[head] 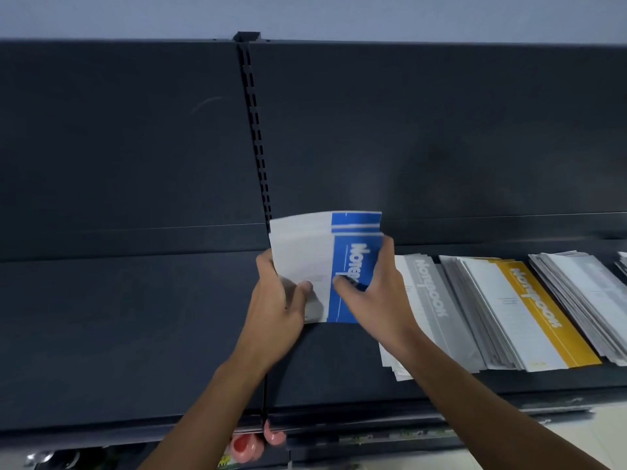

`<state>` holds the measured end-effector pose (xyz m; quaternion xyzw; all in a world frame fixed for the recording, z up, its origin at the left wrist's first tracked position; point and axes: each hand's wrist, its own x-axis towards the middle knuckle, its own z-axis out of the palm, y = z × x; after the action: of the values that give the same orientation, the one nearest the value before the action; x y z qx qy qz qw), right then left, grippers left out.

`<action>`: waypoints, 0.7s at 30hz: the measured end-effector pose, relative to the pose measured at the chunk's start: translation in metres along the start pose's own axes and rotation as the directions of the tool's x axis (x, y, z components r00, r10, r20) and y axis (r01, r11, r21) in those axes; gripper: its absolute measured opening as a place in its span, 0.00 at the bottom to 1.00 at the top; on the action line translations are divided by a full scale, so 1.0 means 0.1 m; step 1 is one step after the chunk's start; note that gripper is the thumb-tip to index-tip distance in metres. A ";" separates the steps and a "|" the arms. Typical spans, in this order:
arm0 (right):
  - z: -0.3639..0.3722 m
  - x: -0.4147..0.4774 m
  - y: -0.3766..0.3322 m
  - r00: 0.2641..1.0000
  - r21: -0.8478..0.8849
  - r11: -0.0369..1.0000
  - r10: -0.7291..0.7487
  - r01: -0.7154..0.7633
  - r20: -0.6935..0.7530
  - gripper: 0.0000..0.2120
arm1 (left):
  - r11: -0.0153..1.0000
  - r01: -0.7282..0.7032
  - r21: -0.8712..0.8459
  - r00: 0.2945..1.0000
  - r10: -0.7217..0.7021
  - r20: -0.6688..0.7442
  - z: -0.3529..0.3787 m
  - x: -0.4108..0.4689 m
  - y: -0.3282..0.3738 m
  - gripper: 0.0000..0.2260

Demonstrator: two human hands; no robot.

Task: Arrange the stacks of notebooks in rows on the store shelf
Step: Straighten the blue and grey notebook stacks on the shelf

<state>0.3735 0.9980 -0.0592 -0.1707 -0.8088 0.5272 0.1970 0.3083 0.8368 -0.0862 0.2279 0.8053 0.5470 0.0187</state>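
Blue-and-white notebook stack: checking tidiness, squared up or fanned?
Fanned: upper edges of the blue-and-white notebook stack sit offset; left hand and right hand grip it.

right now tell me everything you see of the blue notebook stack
The blue notebook stack is several thin paper-covered notebooks, slightly fanned at the far edge. The top cover is white with a blue band bearing white "Notebook" lettering. The left hand grips its left side, the right hand its right, over the dark shelf, left of the grey stack.
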 end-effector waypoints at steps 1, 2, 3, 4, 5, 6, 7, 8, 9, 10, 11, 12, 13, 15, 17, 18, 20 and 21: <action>-0.01 -0.02 0.03 1.000 0.006 1.000 0.013 -0.013 0.005 0.24 | 1.000 -0.008 -0.005 1.000 0.008 0.011 0.00 -0.01 0.00 0.20; -0.01 -0.03 0.05 1.000 0.002 1.000 0.024 -0.024 0.008 0.23 | 1.000 -0.013 0.003 1.000 0.013 0.024 0.00 -0.02 -0.01 0.21; -0.02 -0.05 0.08 0.999 -0.001 0.999 0.035 -0.035 0.009 0.22 | 1.000 -0.016 0.026 0.999 0.015 0.034 0.00 -0.03 -0.01 0.21; -0.01 -0.06 0.10 0.999 -0.004 0.999 0.046 -0.046 0.012 0.21 | 0.998 -0.019 0.053 0.999 0.017 0.043 0.00 -0.03 -0.01 0.22; -0.01 -0.06 0.13 0.998 -0.011 0.998 0.056 -0.056 0.018 0.21 | 0.997 -0.018 0.078 0.999 0.014 0.050 0.00 -0.03 -0.02 0.22; 0.00 -0.07 0.15 0.997 -0.028 0.997 0.067 -0.067 0.029 0.20 | 0.995 -0.008 0.099 0.999 0.002 0.055 0.00 -0.03 -0.02 0.21; 0.01 -0.07 0.18 0.996 -0.055 0.996 0.078 -0.076 0.041 0.19 | 0.993 0.009 0.119 0.998 -0.016 0.055 0.00 -0.03 -0.03 0.20; 0.02 -0.06 0.20 0.995 -0.085 0.993 0.085 -0.081 0.051 0.18 | 0.989 0.030 0.143 0.998 -0.038 0.049 0.01 -0.03 -0.04 0.18; 0.04 -0.06 0.21 0.995 -0.112 0.991 0.086 -0.080 0.053 0.17 | 0.985 0.054 0.166 0.998 -0.060 0.032 0.02 -0.02 -0.05 0.15; 0.05 -0.06 0.22 0.995 -0.133 0.988 0.082 -0.075 0.049 0.17 | 0.980 0.077 0.186 0.997 -0.080 0.011 0.03 -0.02 -0.04 0.13; 0.06 -0.07 0.22 0.996 -0.149 0.986 0.078 -0.071 0.044 0.17 | 0.974 0.094 0.205 0.996 -0.094 -0.008 0.04 -0.01 -0.04 0.12; 0.07 -0.08 0.23 0.996 -0.160 0.985 0.079 -0.071 0.043 0.18 | 0.968 0.108 0.226 0.994 -0.106 -0.019 0.05 -0.01 -0.03 0.11; 0.07 -0.09 0.24 0.995 -0.169 0.983 0.086 -0.076 0.049 0.19 | 0.961 0.124 0.246 0.992 -0.123 -0.020 0.05 -0.01 -0.02 0.10; 0.07 -0.12 0.26 0.991 -0.191 0.977 0.110 -0.094 0.076 0.19 | 0.948 0.152 0.281 0.987 -0.158 -0.001 0.06 -0.04 -0.01 0.08; 0.05 -0.13 0.28 0.987 -0.234 0.967 0.127 -0.102 0.097 0.18 | 0.931 0.120 0.344 0.992 -0.127 -0.001 0.04 -0.07 0.00 0.08; 0.02 -0.12 0.27 0.987 -0.253 0.963 0.125 -0.096 0.100 0.17 | 0.918 0.089 0.386 0.996 -0.092 -0.011 0.03 -0.07 0.02 0.09; -0.03 -0.05 0.23 0.988 -0.279 0.957 0.108 -0.075 0.106 0.15 | 0.898 0.061 0.435 0.998 -0.047 -0.042 0.00 -0.03 0.06 0.07; -0.05 -0.01 0.21 0.988 -0.291 0.954 0.105 -0.070 0.109 0.14 | 0.892 0.071 0.445 0.997 -0.052 -0.054 -0.01 0.00 0.08 0.06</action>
<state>0.3777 1.0092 -0.0765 -0.2004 -0.8788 0.4222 0.0965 0.3107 0.8383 -0.0791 0.1895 0.9164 0.3510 -0.0331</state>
